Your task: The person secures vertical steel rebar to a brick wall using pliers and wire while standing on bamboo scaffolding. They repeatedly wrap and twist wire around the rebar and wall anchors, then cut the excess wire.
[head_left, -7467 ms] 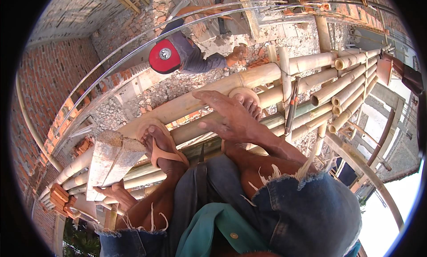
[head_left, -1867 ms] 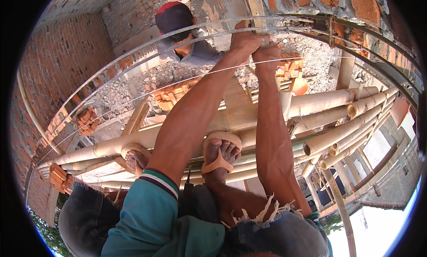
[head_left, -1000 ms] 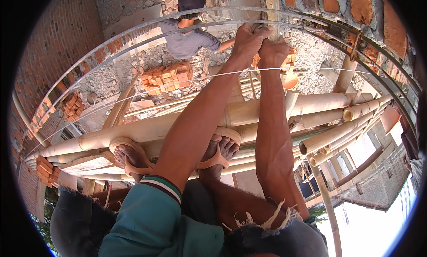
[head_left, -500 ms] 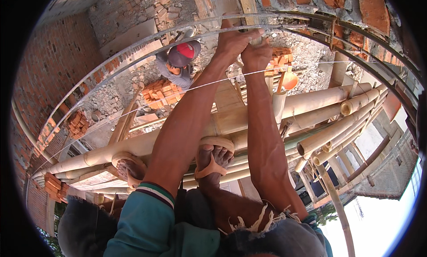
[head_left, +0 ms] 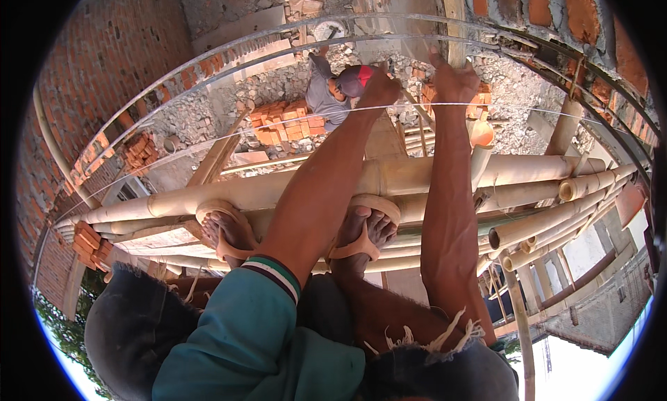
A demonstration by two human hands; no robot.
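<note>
My left hand [head_left: 382, 90] reaches out over the drop with its fingers curled closed; whatever it grips, if anything, is hidden. To its right, my right hand [head_left: 455, 83] is also closed, near the lower end of an upright wooden post [head_left: 454, 26]; its contents cannot be made out. A taut white string [head_left: 271, 129] crosses the picture close to both wrists. Just beyond the hands curve two thin metal bars [head_left: 292, 49]. My sandalled feet [head_left: 365, 231] rest on thick bamboo poles [head_left: 313, 186].
Below, a person in a red and grey cap [head_left: 354, 80] bends beside stacked orange bricks [head_left: 285, 122] on rubble. An orange bucket [head_left: 481, 133] stands farther right. Brick walls [head_left: 111, 61] rise at left and upper right. More bamboo ends [head_left: 504, 236] stick out at right.
My hands, close together by the post before, are now apart, the left lower and left of the right. The view has shifted, and the person below is bent over farther.
</note>
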